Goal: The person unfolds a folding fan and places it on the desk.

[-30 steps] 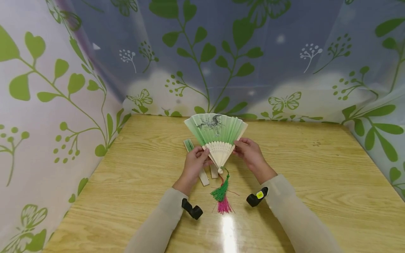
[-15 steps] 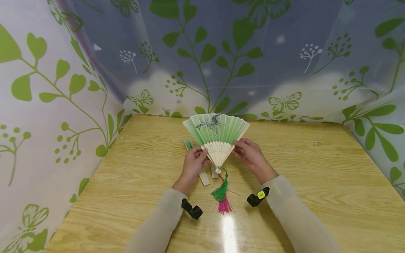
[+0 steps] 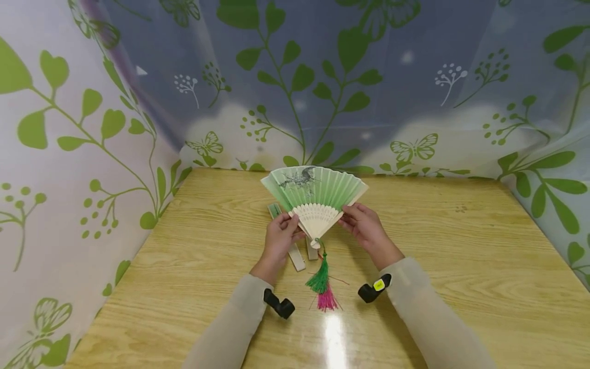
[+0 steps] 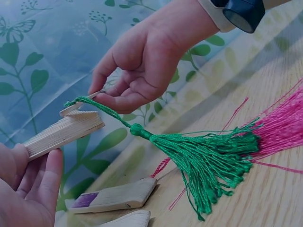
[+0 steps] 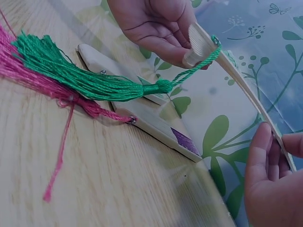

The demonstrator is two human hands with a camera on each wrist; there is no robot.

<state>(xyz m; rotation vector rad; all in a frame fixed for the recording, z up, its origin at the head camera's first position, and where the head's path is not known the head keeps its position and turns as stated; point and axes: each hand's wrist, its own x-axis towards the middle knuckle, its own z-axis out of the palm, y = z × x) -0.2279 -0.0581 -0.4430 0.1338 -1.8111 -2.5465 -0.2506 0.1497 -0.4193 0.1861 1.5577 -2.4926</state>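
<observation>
A folding fan [image 3: 318, 190], green with a dark printed design and pale ribs, is spread above the table in the head view. My left hand [image 3: 278, 238] pinches its left outer rib between thumb and fingers. On the opposite edge, my right hand [image 3: 366, 229] pinches the right outer rib. From the pivot end hangs a green tassel [image 4: 203, 161]. Beneath it on the table lie two folded fans: one has a purple band [image 5: 163, 134] and a pink tassel [image 5: 42, 75], the other [image 3: 296, 258] shows green in the head view. My left hand partly hides both.
The wood-grained table [image 3: 461, 266] reaches back to a leaf-and-butterfly printed cloth [image 3: 295, 77], which also lines both sides. Black wrist cameras sit at the left cuff [image 3: 279, 304] and right cuff [image 3: 374, 288].
The fan has spread wider, both outer edges moving apart. Its pivot end has shifted left and slightly up, and the green tassel has swung left with it. The folded fans have stayed put.
</observation>
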